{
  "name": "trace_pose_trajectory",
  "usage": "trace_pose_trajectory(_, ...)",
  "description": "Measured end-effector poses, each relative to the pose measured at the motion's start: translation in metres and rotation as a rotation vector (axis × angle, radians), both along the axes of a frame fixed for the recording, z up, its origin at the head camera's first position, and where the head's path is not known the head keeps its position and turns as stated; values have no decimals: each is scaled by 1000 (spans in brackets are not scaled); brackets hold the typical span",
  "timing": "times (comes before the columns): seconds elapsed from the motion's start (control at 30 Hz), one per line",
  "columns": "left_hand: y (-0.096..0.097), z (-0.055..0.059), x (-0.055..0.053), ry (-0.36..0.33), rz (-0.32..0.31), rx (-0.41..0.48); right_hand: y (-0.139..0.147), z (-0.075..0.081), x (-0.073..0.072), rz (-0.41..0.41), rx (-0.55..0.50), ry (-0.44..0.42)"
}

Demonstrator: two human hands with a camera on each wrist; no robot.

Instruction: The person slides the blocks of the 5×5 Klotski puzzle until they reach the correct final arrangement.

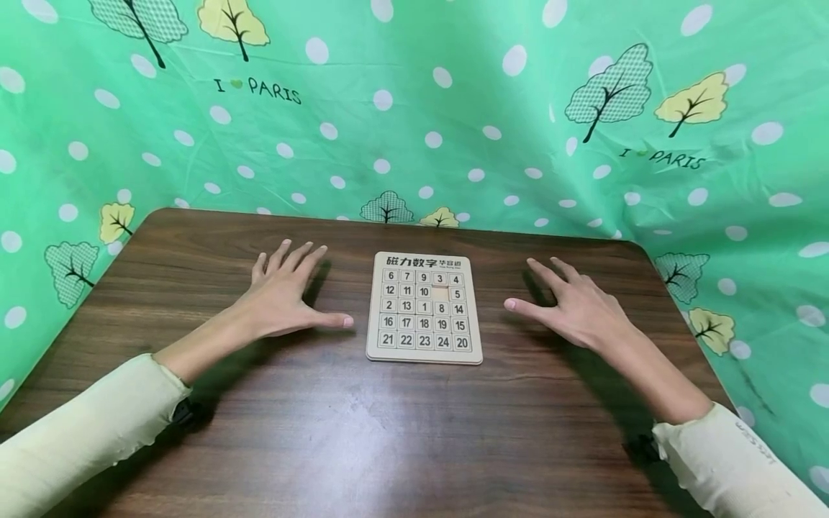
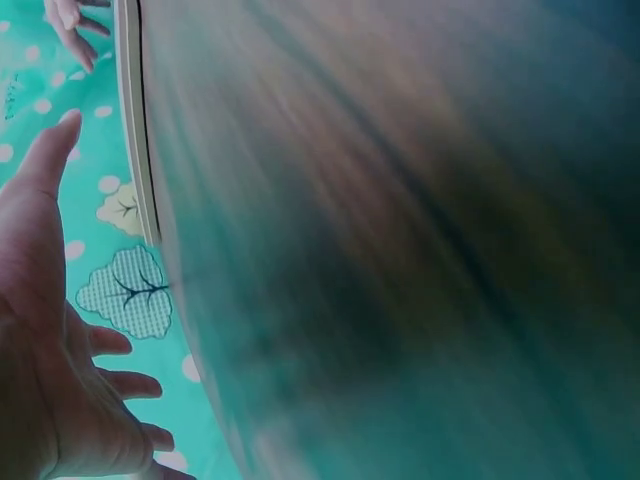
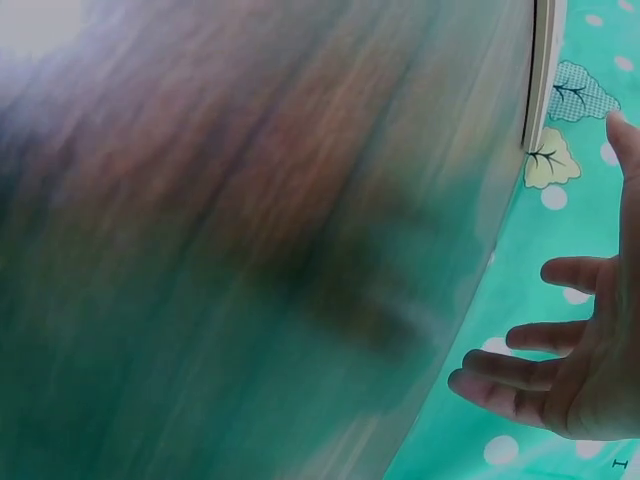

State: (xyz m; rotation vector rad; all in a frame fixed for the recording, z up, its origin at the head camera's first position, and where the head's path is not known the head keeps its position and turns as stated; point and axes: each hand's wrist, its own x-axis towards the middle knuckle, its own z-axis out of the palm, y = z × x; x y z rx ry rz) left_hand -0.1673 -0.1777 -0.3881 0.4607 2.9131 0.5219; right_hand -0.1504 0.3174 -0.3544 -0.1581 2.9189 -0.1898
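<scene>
Green fabric backdrop with white dots and printed trees (image 1: 382, 101), behind a dark brown wood-grain table with rounded corners (image 1: 278, 446). Cream rectangular sliding-number board with black Chinese lettering (image 1: 424, 309) lies flat near table centre, towards the far edge, between the hands. Bare square slot in second row, between 10 and 5; bottom row reads 21, 22, 23, 24, 20. Left hand (image 1: 281, 298): fingers spread, thumb out towards board's left edge, near but apart, holding nothing. Right hand (image 1: 579, 306): also spread, thumb pointing at board's right side, farther off, holding nothing. Can't tell if fingertips touch table. Pale cream long sleeves (image 1: 97, 432) on both forearms.
</scene>
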Motion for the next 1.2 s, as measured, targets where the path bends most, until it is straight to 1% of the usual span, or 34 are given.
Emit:
trace_pose_trajectory(0.2, 12, 1, -1, -26, -25, 25, -8, 0, 0, 18, 6, -1)
trace_pose_trajectory(0.47, 24, -1, -3, -25, -70, 51, -19, 0, 1, 42, 9, 1)
trace_pose_trajectory(0.7, 32, -4, -3, -27, -113, 52, -26, -1, -1, 62, 5, 7)
trace_pose_trajectory(0.97, 40, -6, -3, -38, -151, 20, -35, -3, -1, 88, 0, 12)
trace_pose_trajectory(1.2, 47, -5, -3, -92, -175, -19, -42, -2, 0, 108, 6, 26)
